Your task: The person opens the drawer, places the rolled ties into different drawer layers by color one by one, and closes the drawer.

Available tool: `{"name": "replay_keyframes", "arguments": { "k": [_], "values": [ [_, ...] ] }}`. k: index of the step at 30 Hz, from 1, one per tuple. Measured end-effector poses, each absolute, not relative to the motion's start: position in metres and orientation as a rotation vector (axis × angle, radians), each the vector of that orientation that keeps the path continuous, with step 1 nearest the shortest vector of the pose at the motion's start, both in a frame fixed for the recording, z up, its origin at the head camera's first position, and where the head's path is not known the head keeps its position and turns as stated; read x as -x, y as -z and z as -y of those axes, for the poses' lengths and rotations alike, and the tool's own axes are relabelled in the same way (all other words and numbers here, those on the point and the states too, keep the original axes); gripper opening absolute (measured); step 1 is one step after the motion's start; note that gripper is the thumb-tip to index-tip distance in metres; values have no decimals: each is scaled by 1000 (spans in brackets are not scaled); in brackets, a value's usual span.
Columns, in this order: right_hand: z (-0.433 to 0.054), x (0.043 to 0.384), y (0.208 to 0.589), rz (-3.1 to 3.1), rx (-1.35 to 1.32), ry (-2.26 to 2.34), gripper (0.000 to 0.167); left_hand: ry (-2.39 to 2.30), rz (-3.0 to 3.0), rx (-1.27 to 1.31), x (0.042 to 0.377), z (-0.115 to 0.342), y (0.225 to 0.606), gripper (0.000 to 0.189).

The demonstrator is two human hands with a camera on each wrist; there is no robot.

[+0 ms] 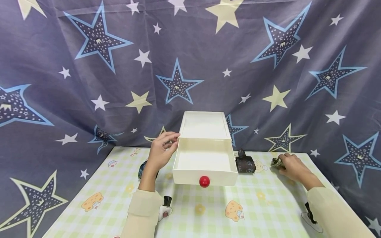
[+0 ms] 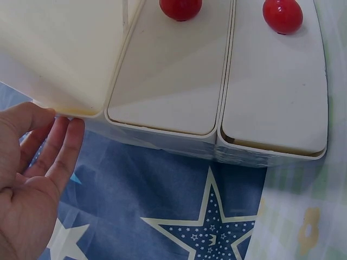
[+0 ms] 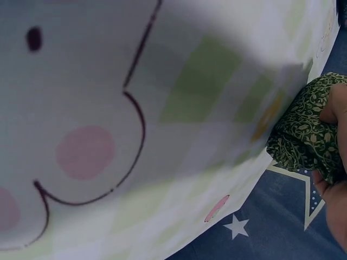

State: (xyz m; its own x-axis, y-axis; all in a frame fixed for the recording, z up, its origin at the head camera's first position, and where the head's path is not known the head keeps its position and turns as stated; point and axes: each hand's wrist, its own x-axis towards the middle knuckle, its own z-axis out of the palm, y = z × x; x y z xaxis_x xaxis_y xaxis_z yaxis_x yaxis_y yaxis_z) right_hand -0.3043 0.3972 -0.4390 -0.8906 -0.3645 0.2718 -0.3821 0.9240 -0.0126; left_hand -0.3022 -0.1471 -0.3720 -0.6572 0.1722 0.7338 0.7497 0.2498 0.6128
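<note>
A white drawer cabinet [image 1: 205, 124] stands at the table's back, its top drawer [image 1: 205, 178] pulled out by a red round knob [image 1: 204, 181]. The drawer's inside shows bare. My left hand [image 1: 163, 148] touches the cabinet's left edge with thumb and fingertips, the fingers fairly straight; the left wrist view shows the hand [image 2: 38, 168] at the rim, two closed drawer fronts [image 2: 168, 70] alongside. On the far right, my right hand [image 1: 293, 167] grips a bundle of dark green cloth with a pale leafy print [image 3: 309, 127], partly covered by the fingers.
Right of the cabinet lies a dark folded patterned cloth bundle [image 1: 245, 164]. A dark blue patterned bundle [image 1: 142, 170] is partly hidden behind the left wrist. Below is a green checked tablecloth [image 1: 119, 201] with printed bears; a star-patterned curtain [image 1: 208, 82] hangs behind.
</note>
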Motion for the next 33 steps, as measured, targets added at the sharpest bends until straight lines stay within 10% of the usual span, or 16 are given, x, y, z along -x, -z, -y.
{"name": "replay_keyframes", "arguments": {
  "k": [33],
  "values": [
    [-343,285,318,2224,-954,51,44,1424,2005,819,301,147,372,28]
  ]
}}
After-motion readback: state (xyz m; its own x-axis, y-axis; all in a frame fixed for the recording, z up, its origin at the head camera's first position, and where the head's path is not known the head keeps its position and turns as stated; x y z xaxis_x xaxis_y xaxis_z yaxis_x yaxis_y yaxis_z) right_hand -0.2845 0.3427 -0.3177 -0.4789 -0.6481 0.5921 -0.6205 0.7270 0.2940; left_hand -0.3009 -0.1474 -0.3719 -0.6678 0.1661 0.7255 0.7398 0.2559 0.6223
